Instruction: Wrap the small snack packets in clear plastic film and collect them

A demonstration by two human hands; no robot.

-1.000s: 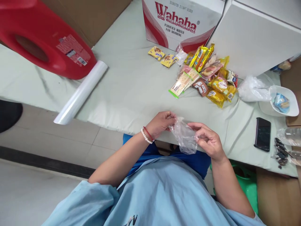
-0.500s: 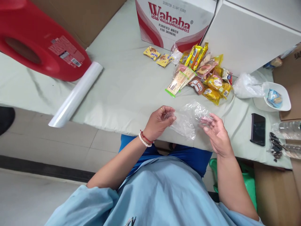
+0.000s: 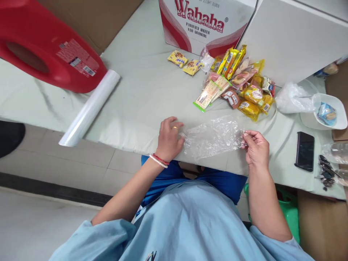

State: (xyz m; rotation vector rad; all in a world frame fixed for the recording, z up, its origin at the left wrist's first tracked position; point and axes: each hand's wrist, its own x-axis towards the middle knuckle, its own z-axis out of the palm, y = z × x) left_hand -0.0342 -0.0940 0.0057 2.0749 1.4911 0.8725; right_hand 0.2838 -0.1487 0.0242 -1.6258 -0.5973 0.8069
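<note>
A crumpled clear plastic bag (image 3: 213, 137) lies stretched flat on the pale green table (image 3: 141, 98) near its front edge. My left hand (image 3: 169, 139), with a ring and bead bracelets, rests closed on the bag's left end. My right hand (image 3: 254, 146) pinches the bag's right end between thumb and fingers. Just beyond the bag sits a pile of snack packets (image 3: 239, 90) in yellow, brown and green wrappers.
A Wahaha water carton (image 3: 201, 25) and a white box (image 3: 293, 40) stand at the back. A red jug (image 3: 49, 50) and a roll of clear film (image 3: 91, 107) lie at left. At right are a white bowl (image 3: 330, 116), a phone (image 3: 304, 150) and keys (image 3: 326, 174).
The bag, bunched up between both hands a second ago, has been pulled out wide and laid flat on the table. My hands moved apart, the right one going rightward.
</note>
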